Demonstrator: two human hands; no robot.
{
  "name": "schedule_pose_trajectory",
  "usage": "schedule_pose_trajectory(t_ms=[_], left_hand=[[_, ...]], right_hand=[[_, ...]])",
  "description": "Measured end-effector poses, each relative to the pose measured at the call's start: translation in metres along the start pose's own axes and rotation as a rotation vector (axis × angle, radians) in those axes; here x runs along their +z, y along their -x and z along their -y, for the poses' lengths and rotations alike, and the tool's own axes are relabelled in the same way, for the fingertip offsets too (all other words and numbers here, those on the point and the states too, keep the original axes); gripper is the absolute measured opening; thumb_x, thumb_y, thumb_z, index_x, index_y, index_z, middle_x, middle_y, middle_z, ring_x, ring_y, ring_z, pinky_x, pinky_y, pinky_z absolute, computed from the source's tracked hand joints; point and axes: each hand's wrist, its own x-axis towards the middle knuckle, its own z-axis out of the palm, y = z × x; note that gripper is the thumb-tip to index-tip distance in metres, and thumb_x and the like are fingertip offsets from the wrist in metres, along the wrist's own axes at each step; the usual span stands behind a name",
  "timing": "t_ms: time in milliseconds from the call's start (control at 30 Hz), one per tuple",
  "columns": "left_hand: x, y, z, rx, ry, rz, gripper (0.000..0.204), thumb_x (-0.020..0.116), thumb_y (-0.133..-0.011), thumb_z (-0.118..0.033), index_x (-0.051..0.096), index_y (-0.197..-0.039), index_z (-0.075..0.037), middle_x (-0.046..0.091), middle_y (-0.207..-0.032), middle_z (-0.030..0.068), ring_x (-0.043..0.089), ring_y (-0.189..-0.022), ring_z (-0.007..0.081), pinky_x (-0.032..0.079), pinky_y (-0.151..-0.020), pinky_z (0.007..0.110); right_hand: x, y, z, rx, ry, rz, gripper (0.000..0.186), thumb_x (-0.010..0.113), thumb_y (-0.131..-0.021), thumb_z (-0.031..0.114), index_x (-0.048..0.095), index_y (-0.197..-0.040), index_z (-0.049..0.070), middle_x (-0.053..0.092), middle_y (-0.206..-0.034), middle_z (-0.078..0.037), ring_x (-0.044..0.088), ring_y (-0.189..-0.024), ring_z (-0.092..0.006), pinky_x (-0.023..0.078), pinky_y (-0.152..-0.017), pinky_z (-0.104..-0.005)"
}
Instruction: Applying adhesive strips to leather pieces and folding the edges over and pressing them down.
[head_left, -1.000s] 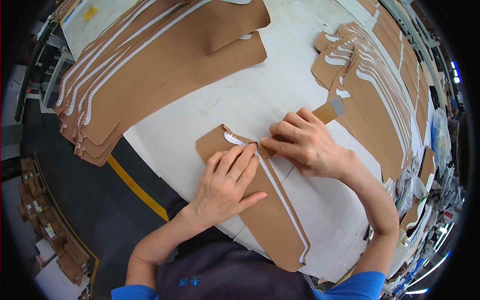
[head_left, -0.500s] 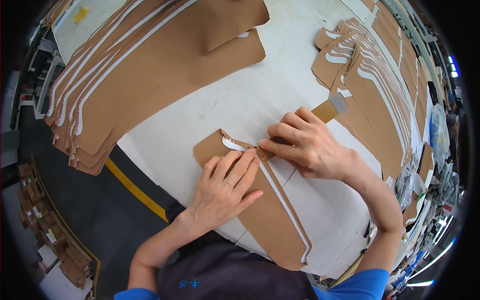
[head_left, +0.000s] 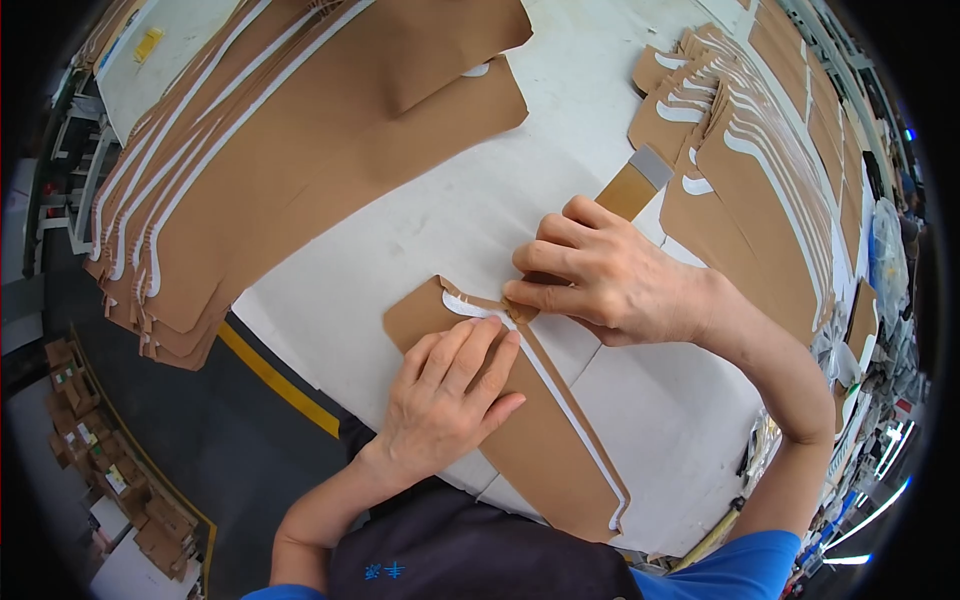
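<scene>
A long brown sheet piece (head_left: 560, 470) lies on the white tabletop close to my body, with a white strip along its folded right edge. My left hand (head_left: 445, 400) rests flat on its upper part, fingers stretched out beside the white strip. Just to the right, my right hand (head_left: 610, 275) is closed around a flat brown tool (head_left: 628, 190) with a grey end that sticks up above the fist. Its lower tip meets the piece's edge close to my left fingertips. The exact kind of tool cannot be told.
A stack of large brown pieces (head_left: 300, 170) with white strips spreads over the far left of the white table (head_left: 450, 220). Smaller strip-edged pieces (head_left: 740, 210) lie fanned out at the far right. Boxes (head_left: 110, 450) stand beyond the yellow floor line (head_left: 275, 380) on the left.
My right hand has shifted slightly left and up along the edge, and the tool's grey end has swung to the left. My left hand stays flat on the piece.
</scene>
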Motion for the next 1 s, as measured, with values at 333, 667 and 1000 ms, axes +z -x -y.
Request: schedule_pose_trajectory(t_ms=[333,667,1000], left_hand=[[-0.001,0.0,0.001,0.002,-0.021,0.005,0.059,0.079,-0.089,-0.038,0.068,-0.137,-0.006,0.06,-0.142,0.0136,0.058,-0.129,0.0297,0.047,-0.102,0.045],[0.002,0.001,0.007,0.037,0.072,-0.069,0.055,0.081,-0.087,-0.028,0.068,-0.132,0.0,0.062,-0.14,0.016,0.059,-0.129,0.0333,0.049,-0.101,0.047],[0.008,-0.01,0.016,0.145,-0.065,-0.127,0.046,0.079,-0.085,-0.013,0.067,-0.125,0.004,0.063,-0.143,0.0198,0.06,-0.13,0.0336,0.045,-0.11,0.049]], right_hand=[[-0.006,-0.018,-0.01,-0.102,0.032,0.064,0.031,0.082,-0.065,0.007,0.073,-0.095,0.008,0.053,-0.095,-0.001,0.054,-0.097,-0.0207,0.041,-0.081,-0.0347],[-0.003,-0.027,-0.007,-0.03,-0.014,-0.071,0.026,0.079,-0.074,0.007,0.075,-0.1,0.009,0.054,-0.094,-0.003,0.055,-0.098,-0.0217,0.041,-0.082,-0.0355],[0.028,0.189,0.162,1.177,0.047,-0.447,0.042,0.081,-0.086,0.0,0.074,-0.127,0.002,0.062,-0.108,-0.012,0.064,-0.092,-0.0244,0.054,-0.076,-0.0341]])
